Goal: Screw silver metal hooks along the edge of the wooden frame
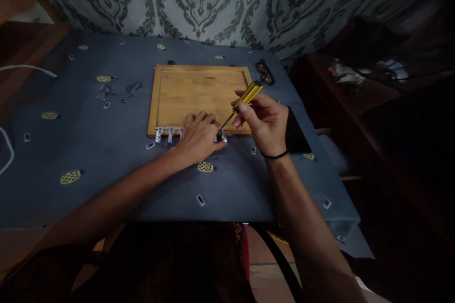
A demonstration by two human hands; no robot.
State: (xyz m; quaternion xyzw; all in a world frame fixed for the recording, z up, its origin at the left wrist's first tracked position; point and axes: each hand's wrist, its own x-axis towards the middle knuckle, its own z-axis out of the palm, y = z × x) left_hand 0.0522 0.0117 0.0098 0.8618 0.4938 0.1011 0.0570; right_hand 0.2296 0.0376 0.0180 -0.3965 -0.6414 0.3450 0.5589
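A wooden board [199, 92] lies flat on a blue cloth with pineapple prints [106, 151]. A row of small metal hooks [164, 133] is fixed along its near edge. My left hand [199, 135] rests palm down on that edge, fingers curled over a metal hook. My right hand [265, 120] grips a yellow-and-black screwdriver [245, 98], tilted, with its tip down at the hook [222, 135] beside my left fingers.
Small metal parts and screws [117, 93] lie on the cloth to the left. Black glasses [265, 72] sit past the board's far right corner. A dark phone [296, 135] lies by my right wrist. A white cable [28, 68] runs at far left. Dark furniture stands right.
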